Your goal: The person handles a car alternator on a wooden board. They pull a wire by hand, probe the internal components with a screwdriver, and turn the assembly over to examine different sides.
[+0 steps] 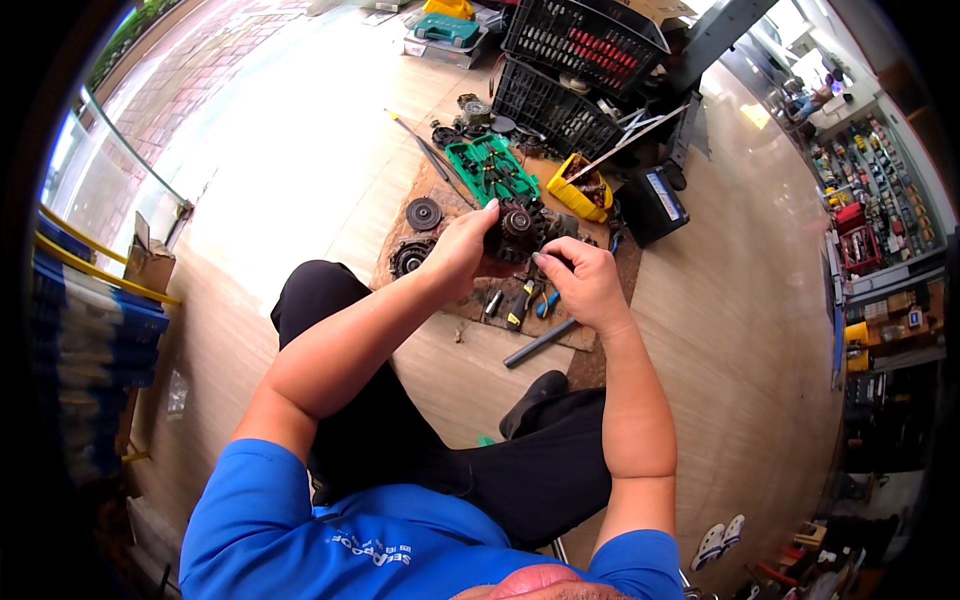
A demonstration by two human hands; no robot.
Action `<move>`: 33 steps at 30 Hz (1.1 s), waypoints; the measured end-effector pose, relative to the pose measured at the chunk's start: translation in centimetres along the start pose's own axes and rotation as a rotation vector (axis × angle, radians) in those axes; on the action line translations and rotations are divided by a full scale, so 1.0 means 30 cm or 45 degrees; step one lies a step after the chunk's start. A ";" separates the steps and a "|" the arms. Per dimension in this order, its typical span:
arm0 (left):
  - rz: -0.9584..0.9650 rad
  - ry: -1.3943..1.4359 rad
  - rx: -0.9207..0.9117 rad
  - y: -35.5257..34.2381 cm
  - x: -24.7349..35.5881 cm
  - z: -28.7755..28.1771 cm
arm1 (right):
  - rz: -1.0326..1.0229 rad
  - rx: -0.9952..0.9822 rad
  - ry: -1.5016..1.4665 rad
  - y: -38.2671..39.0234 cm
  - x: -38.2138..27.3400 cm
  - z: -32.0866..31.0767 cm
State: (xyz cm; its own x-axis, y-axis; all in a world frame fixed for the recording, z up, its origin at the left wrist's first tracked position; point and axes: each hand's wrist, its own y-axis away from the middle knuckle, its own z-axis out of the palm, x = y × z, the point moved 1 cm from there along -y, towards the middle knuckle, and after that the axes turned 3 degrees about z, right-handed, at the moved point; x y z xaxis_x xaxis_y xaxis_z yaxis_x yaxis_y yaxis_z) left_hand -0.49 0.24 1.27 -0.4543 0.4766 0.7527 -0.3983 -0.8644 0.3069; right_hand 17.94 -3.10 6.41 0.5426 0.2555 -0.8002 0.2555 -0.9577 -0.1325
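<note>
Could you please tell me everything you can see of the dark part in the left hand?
The dark part looks like worn, brown-black metal, with teeth or fins around a round, ringed hub that faces the camera. The left hand holds it above the brown mat; the right hand is at its lower right, contact unclear.

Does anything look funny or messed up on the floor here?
Yes: the grey tube looks askew. It lies slanting, with one end poking past the brown cardboard over the floor.
</note>
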 end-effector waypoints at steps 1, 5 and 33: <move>0.010 -0.020 0.000 0.000 -0.001 -0.003 | 0.002 0.022 0.048 -0.002 -0.005 0.002; 0.042 -0.066 0.026 -0.007 -0.007 -0.004 | 0.010 0.122 0.186 -0.010 -0.006 -0.002; 0.059 -0.055 0.102 0.008 0.023 0.004 | 0.148 -0.443 0.518 0.010 0.054 -0.076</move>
State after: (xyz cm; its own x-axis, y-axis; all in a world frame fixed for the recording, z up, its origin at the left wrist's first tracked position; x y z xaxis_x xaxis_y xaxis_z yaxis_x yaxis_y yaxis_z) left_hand -0.79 0.34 1.93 -0.4350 0.4301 0.7911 -0.3119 -0.8961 0.3157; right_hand 20.74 -2.66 6.40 0.8312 0.2471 -0.4981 0.3874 -0.9000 0.1999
